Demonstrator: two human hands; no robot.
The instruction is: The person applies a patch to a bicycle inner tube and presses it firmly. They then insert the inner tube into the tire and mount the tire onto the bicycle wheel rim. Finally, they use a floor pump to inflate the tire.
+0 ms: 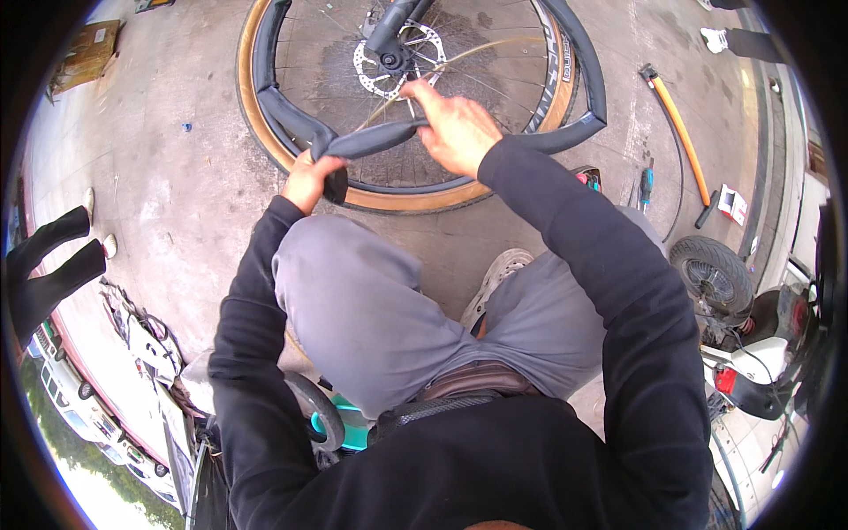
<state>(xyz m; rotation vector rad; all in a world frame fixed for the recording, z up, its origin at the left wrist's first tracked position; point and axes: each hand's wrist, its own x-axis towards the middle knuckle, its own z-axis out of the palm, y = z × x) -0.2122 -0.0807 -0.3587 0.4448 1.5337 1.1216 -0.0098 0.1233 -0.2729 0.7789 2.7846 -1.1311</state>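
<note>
A dark grey bicycle inner tube (377, 140) lies partly off a spoked wheel with a tan-walled tyre (404, 200). My left hand (307, 183) grips a folded bend of the tube at the wheel's near left edge. Over the spokes, my right hand (460, 129) pinches the tube, with its index finger extended towards the disc brake rotor (361, 69). Between my hands the tube runs taut and looks slightly rounded. Its remaining length loops around both sides of the wheel, with a sharp bend at the right. A fork leg (397, 26) meets the hub.
To the right lie an orange floor pump (682, 136), a blue-handled screwdriver (646, 184) and a small red-and-white box (733, 204). A scooter wheel (711, 275) stands nearer. A teal basin (351, 424) is behind my leg. Other people's legs (56, 275) show at both sides.
</note>
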